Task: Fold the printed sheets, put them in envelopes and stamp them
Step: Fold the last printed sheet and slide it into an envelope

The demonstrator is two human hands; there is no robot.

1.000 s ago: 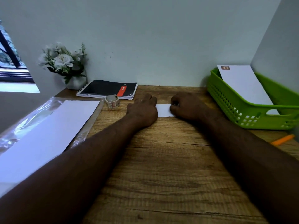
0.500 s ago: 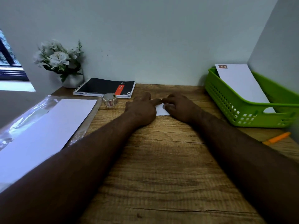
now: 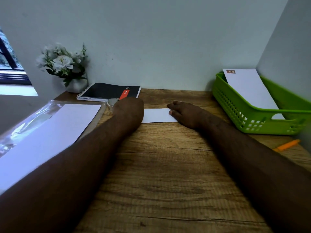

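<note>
Wooden table (image 3: 168, 165), matt, with visible rough grain. Matt white paper for the folded sheet (image 3: 156, 115), the stack of sheets (image 3: 50, 132) and the stamped envelope (image 3: 249, 88). Glossy, crinkled clear plastic wrap (image 3: 30, 118) under the stack. Green perforated plastic basket (image 3: 252, 118), smooth. Matt black notebook (image 3: 107, 92) cover. Orange plastic pen (image 3: 286, 145).

Both arms stretched forward from the bottom corners toward the middle of the frame. Left hand (image 3: 128, 110) curled like a fist, knuckles down. Right hand (image 3: 186, 113) flat, palm down, fingers (image 3: 173, 106) pointing left.
</note>
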